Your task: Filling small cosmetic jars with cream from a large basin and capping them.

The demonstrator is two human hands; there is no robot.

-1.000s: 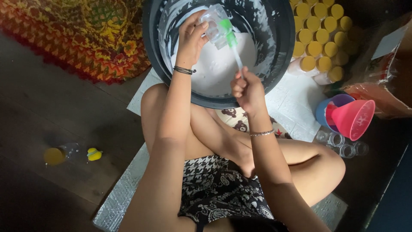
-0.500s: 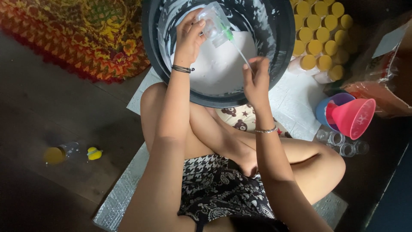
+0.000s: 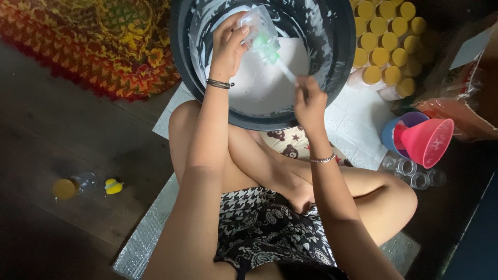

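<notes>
**Small jar held over a bucket of white liquid**

A small clear jar is tipped on its side above the dark bucket, which holds a pool of white liquid and has white smears up its inner wall. The left hand grips the jar, fingers curled round its side. The right hand pinches the end of a thin stick with a green head, whose green part sits at the jar's mouth.

The bucket stands on a white sheet laid over a dark wooden floor. Right of it stand rows of yellow-capped bottles; nearer, a pink funnel rests in a blue cup, with empty clear jars just beside. A patterned red and yellow cloth lies upper left, and a yellow-capped jar lies on the floor well apart. A silver padded mat is under the seated person.
</notes>
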